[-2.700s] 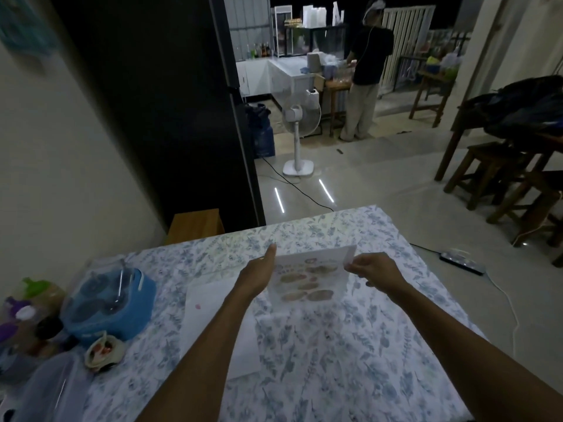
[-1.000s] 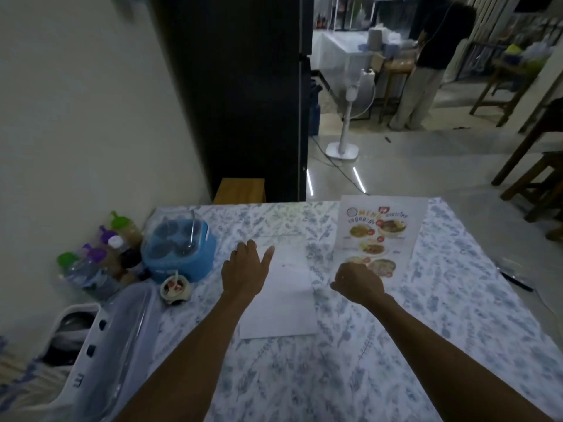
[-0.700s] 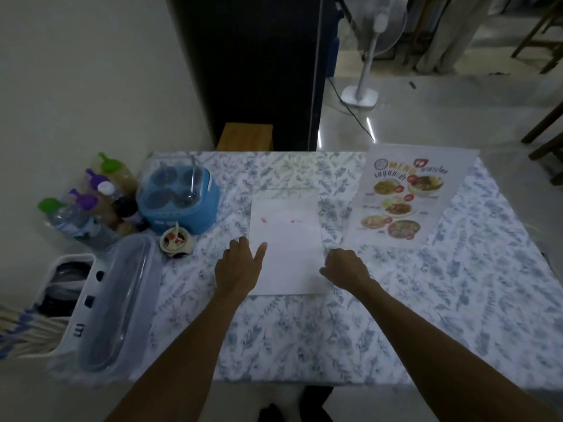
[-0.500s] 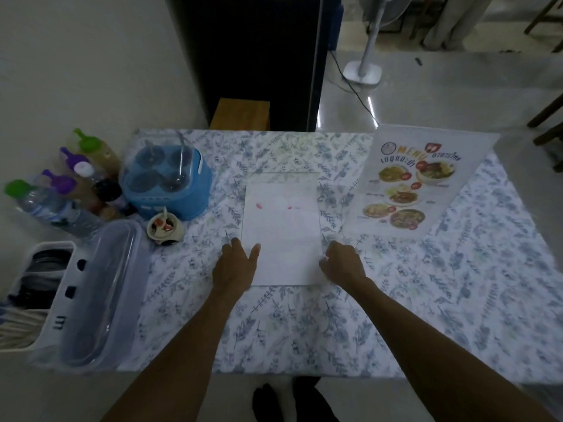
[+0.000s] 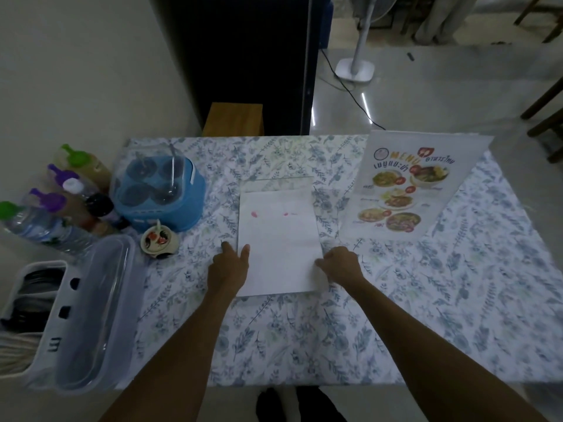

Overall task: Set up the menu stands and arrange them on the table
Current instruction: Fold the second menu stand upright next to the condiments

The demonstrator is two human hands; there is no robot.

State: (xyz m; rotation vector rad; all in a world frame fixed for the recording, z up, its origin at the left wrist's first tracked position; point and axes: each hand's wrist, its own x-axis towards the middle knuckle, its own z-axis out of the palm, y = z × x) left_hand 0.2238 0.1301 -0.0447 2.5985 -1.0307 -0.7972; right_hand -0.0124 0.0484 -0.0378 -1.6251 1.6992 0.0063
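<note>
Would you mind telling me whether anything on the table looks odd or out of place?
Only the white sheet between the hands: it lies flat, blank side up, with pink marks showing, while the other menu stands upright.

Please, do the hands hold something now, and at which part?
Both hands touch the flat white menu sheet at its near corners: left hand, right hand. No closed grip visible.

Single head view; we look steeply down from above the near table edge, facing its far side; both forearms enter from below, near the lens; floor and pedestal fan base fill the top.
</note>
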